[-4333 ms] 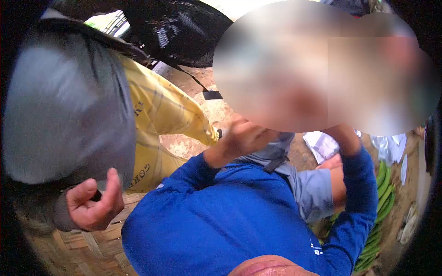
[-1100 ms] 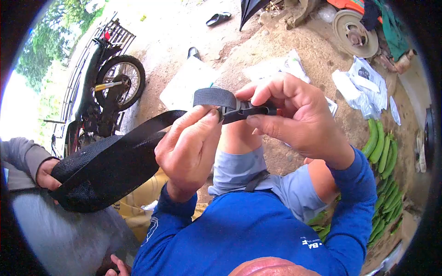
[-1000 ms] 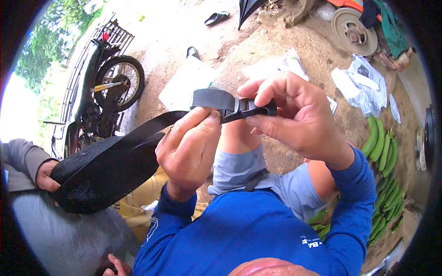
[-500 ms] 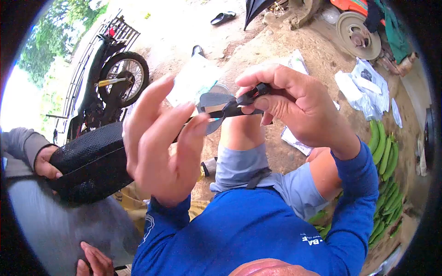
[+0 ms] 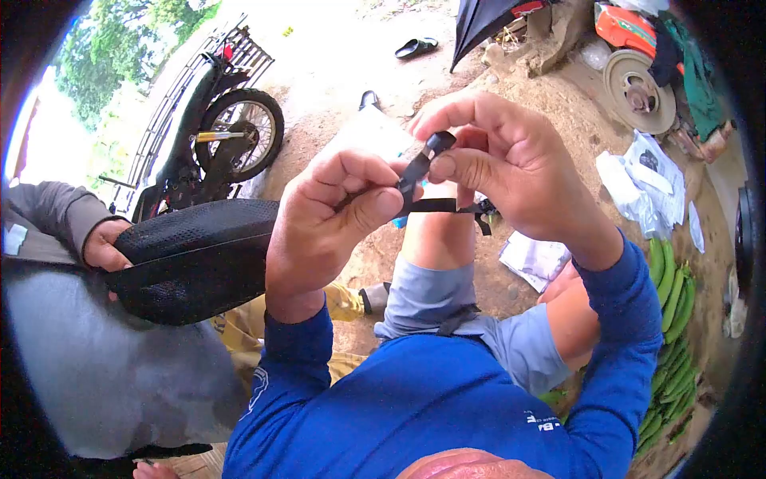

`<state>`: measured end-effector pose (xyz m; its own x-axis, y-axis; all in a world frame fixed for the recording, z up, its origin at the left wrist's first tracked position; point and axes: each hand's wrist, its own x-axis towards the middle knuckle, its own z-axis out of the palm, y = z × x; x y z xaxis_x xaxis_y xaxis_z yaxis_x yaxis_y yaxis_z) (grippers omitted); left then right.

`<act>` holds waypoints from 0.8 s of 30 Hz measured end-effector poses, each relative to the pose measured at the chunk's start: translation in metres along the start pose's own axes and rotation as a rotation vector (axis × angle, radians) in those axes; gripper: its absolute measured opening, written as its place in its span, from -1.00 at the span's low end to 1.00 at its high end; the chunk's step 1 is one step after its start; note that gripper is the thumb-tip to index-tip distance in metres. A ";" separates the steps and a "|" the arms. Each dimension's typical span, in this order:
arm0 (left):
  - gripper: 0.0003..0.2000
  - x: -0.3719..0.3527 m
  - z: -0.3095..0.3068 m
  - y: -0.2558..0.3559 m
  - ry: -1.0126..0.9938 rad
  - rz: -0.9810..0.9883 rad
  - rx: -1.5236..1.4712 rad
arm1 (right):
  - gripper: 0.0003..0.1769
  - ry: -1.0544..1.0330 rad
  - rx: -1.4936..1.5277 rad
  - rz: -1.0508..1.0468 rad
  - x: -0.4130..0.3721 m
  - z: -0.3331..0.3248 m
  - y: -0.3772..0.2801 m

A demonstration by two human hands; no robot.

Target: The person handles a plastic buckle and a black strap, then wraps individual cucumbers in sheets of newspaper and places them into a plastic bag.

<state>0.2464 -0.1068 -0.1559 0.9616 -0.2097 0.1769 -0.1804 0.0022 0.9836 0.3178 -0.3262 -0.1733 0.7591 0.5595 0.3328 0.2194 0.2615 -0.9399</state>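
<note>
A short black strap (image 5: pixel 413 172) with a dark buckle-like end (image 5: pixel 440 143) is stretched between my two hands. My left hand (image 5: pixel 331 215) pinches the strap's lower part between thumb and fingers. At the buckle-like end, my right hand (image 5: pixel 511 164) has its thumb and index finger closed on the piece. Below them another black band (image 5: pixel 437 205) runs across above my knee. Beside my left wrist lies a black mesh-covered padded item (image 5: pixel 195 259), which another person's hand (image 5: pixel 106 246) holds at its far end.
A motorcycle (image 5: pixel 239 132) stands at upper left. Green bananas (image 5: pixel 674 299) lie at right, below plastic bags (image 5: pixel 642 180). A round metal wheel (image 5: pixel 638 92) is at upper right. A sandal (image 5: pixel 416 49) and a dark umbrella (image 5: pixel 483 28) are at the top. Papers (image 5: pixel 533 257) lie near my foot.
My left hand has gone from spread fingers to a pinch on the strap. The grey strap loops seen between the hands before no longer show. The view has shifted, and the co-worker's lower hand has moved down.
</note>
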 end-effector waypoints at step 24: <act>-0.88 0.005 0.010 -0.010 0.392 0.402 0.178 | -0.66 0.070 -0.272 -0.134 0.026 0.024 0.004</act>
<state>0.2514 -0.1174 -0.1648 0.8093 0.1514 0.5676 -0.5456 -0.1644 0.8218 0.3240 -0.2920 -0.1671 0.7507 0.4766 0.4576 0.4687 0.1039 -0.8772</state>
